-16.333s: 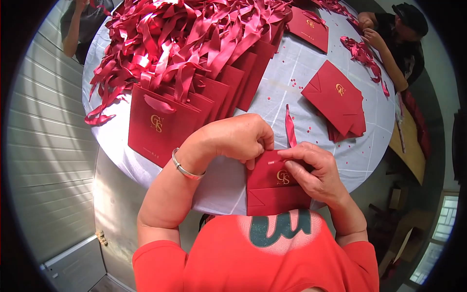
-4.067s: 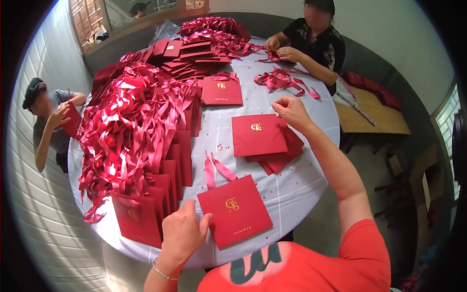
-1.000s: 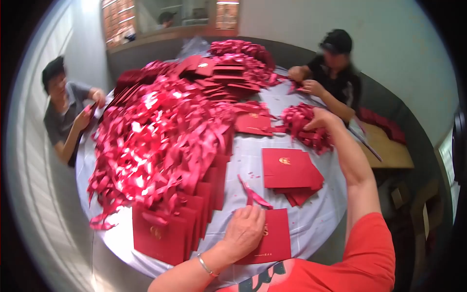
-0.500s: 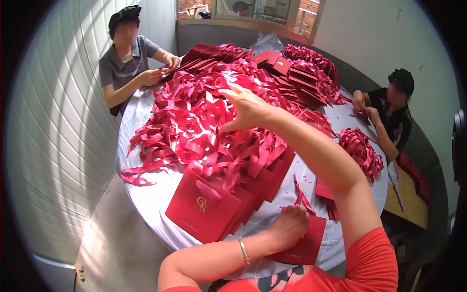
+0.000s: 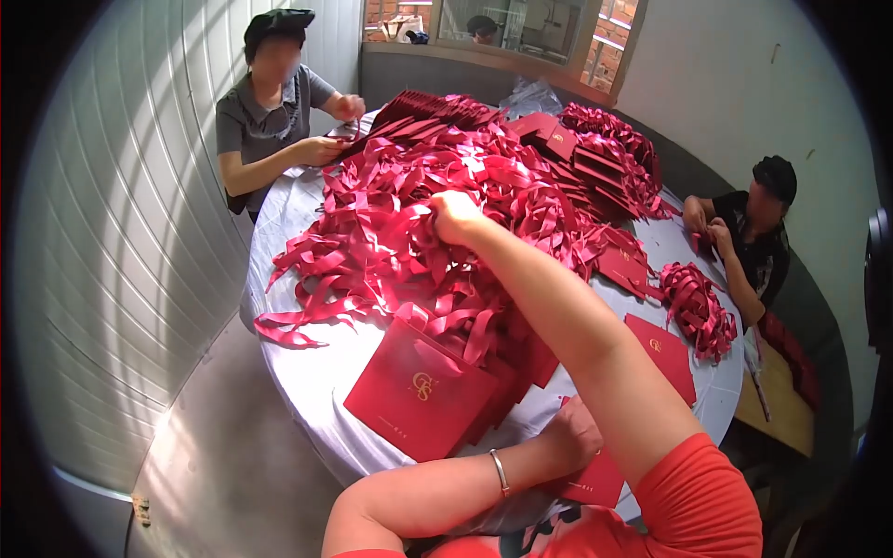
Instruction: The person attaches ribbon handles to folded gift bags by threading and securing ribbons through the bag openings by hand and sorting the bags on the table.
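My right hand (image 5: 456, 219) reaches into the big heap of red ribbons (image 5: 391, 214) in the middle of the table, its fingers closed on ribbon and partly hidden among the strands. Close to my body, my left hand (image 5: 574, 435), with a silver bracelet on the wrist, is curled at the upper part of a red paper bag (image 5: 595, 485) lying flat; my right arm covers part of that bag. Left of it lies a stack of red paper bags (image 5: 419, 391) with gold lettering and ribbon handles.
A round table with a white cloth (image 5: 312, 395) carries everything. More bags (image 5: 591, 167) are piled at the back, and a ribbon bundle (image 5: 698, 312) lies at the right. One co-worker (image 5: 270, 121) sits at the back left, another (image 5: 753, 223) at the right; both handle small red pieces.
My right hand has gone from spread above the ribbons to closed among them. My left hand stays at the bag. The view has shifted, so the table appears further right.
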`<state>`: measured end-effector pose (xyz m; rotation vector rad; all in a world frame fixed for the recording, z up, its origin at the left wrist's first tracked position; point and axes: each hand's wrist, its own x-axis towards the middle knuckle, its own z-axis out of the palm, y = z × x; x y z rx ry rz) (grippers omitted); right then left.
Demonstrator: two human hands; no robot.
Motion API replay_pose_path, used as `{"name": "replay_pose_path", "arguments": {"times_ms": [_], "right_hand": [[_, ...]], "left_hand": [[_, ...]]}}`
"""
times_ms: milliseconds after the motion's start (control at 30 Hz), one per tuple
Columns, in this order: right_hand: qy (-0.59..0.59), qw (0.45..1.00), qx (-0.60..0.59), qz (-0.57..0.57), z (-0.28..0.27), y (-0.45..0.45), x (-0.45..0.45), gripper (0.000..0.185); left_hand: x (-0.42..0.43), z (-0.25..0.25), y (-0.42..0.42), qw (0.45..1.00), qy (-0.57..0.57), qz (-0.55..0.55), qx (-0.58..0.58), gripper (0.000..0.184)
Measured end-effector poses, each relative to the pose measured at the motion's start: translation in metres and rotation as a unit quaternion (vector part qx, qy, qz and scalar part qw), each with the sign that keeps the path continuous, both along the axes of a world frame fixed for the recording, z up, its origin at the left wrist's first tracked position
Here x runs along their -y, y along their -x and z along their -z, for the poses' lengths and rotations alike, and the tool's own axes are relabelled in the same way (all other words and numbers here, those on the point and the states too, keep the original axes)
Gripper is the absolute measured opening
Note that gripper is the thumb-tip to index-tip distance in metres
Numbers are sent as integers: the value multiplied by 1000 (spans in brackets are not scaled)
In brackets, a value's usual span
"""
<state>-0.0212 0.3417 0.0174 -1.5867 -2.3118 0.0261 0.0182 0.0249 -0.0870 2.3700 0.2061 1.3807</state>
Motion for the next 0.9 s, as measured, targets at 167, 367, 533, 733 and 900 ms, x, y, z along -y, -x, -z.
{"name": "replay_pose_path", "arguments": {"times_ms": [167,367,533,733,900], "right_hand": [[30,913,-401,-60,-29,-39,-62,7],[43,833,-541,-105,-113,-51,-46,14],[-288,950,-120,8,-158,-55,-36,17],[-108,905,-395,114,-216,-77,-65,24],[-151,837,-519,87,-257,-162,-79,30]], "left_hand": [[1,-8,-2,992,-67,-77,-75,14],[1,-23,5,971,-73,-88,-209,16],[1,-30,8,964,-74,-78,-244,17],[1,-28,6,961,-50,-68,-262,21],[0,-31,9,965,-40,-59,-251,25]]}}
